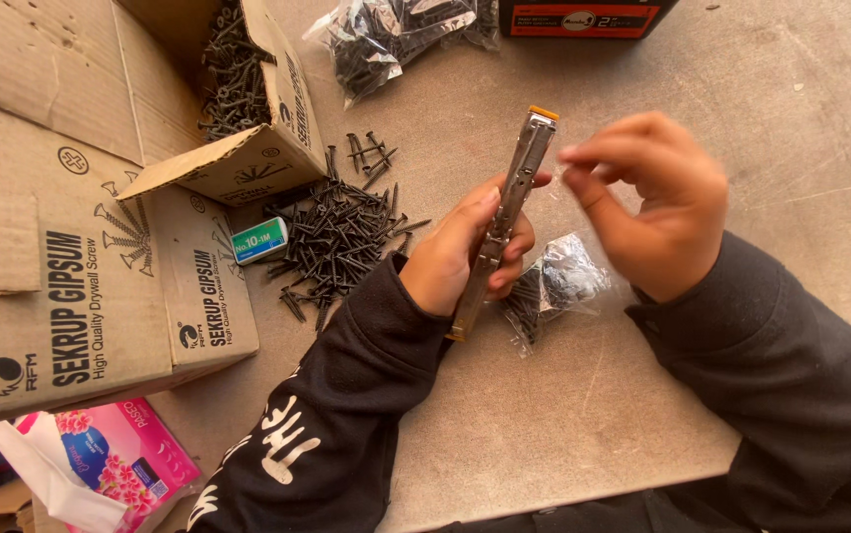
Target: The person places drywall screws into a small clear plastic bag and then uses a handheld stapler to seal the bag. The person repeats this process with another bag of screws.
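Nearest, bottom left: a pink floral tissue pack (114, 464), a sheet pulled up.

Left hand (460, 252) wrapped around a long metal stapler (504, 222), held upright with its orange-tipped end away from the body; grip firm, thumb along the side, likely to steady it.

Right hand (657, 202) just beside the stapler's top, fingers curled, thumb and forefinger pinched together; whether anything is between them cannot be told.

Below the hands, a small clear bag of black screws (558, 286) lies on the table (741, 89).

Beyond: loose screw pile (341, 237), small green-and-white staple box (259, 240), open cardboard carton (70, 286), more filled bags (396, 35).
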